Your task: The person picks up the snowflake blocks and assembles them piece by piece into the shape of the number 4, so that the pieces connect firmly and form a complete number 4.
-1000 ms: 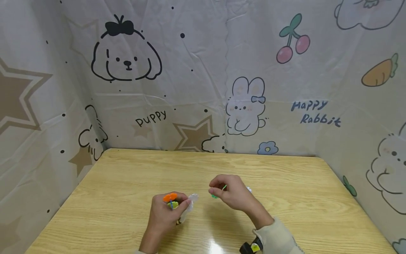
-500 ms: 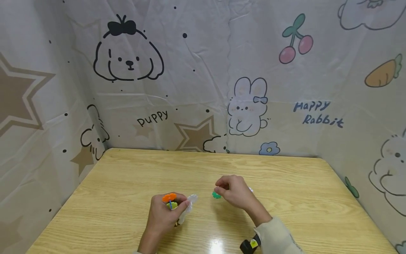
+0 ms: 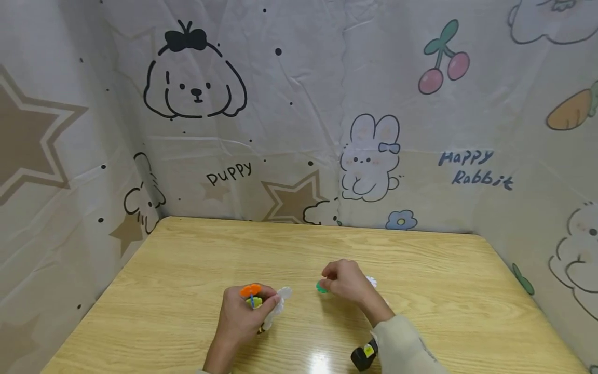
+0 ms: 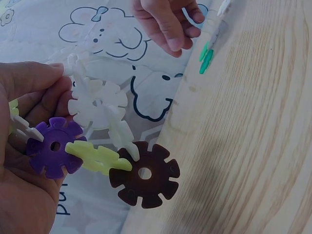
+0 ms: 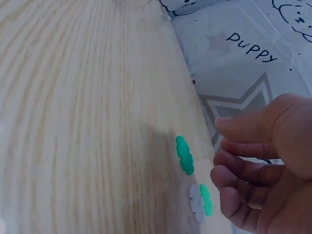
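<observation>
In the head view my left hand grips a joined cluster of notched plastic discs, with an orange disc on top. The left wrist view shows more of this cluster: a purple disc, a yellow disc, a brown disc and white discs. My right hand hovers with loosely bent fingers and nothing in them. Beside it on the table lie a green disc, a light green disc and a whitish disc.
The wooden table meets a printed cloth at the back and sides. A black device is worn at the right wrist.
My right fingers have drawn back slightly to the right, uncovering more of the green disc. The light green piece seen at the fingers earlier is hidden from the head view. My left hand keeps its grip.
</observation>
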The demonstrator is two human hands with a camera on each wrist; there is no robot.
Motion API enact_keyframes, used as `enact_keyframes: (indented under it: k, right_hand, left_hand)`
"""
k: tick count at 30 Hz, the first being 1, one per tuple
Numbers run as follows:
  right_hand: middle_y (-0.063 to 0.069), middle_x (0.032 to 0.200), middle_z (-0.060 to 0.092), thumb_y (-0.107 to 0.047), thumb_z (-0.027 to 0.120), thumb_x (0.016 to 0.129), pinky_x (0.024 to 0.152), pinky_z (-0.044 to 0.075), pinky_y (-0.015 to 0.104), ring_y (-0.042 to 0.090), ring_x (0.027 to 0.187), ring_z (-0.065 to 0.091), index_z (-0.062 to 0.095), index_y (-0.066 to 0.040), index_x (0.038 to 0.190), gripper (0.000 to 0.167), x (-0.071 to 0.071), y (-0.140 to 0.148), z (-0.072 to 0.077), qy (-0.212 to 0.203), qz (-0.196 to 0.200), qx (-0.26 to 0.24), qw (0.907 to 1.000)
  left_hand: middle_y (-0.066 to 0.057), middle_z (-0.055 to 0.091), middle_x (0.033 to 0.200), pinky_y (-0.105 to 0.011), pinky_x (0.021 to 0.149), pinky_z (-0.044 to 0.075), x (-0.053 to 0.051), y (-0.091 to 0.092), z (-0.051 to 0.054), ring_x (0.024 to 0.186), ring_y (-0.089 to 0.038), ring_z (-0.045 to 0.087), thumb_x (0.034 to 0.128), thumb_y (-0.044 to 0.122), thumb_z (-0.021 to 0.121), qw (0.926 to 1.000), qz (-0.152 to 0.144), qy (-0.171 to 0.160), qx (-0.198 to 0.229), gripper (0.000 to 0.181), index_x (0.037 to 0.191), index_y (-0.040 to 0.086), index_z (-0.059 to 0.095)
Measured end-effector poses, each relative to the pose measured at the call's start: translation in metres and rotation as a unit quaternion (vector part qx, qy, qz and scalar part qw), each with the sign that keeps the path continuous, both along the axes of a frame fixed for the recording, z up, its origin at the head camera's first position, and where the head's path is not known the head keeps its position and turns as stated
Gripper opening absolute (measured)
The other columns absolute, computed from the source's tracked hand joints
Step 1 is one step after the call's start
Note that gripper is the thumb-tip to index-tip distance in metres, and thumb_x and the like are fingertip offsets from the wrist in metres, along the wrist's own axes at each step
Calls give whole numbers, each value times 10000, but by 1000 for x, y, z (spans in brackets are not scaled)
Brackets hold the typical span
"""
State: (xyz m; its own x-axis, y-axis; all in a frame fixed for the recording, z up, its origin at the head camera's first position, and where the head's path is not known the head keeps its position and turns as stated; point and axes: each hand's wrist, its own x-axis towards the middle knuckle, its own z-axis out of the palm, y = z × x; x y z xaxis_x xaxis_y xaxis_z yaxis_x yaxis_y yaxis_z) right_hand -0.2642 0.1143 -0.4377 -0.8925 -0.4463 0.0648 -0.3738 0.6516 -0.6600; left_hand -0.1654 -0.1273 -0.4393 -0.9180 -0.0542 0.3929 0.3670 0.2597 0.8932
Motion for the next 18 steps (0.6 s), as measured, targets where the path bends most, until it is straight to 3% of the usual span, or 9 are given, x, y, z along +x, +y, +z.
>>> enact_keyframes:
  k: [9, 18]
  right_hand:
    - [75, 896, 685, -73, 813, 809, 767, 539, 404, 206, 844, 625, 726, 45, 998, 239, -9, -5, -9, -14, -205, 491, 9986]
    - [9, 824, 660, -107, 831, 779, 713, 535, 374, 163, 770, 586, 732, -48, 838, 130, -15, -10, -14, -296, -324, 861, 9953]
  left_hand:
    - [43, 725, 775, -292, 662, 562, 0, 0, 0, 702, -148, 674, 810, -33, 802, 10000, -38, 65, -9, 165, 752, 118, 764]
    - [52, 718, 749, -280, 656, 557, 1, -1, -1, 692, -135, 671, 806, -25, 808, 10000, 22, -28, -69, 159, 756, 118, 762]
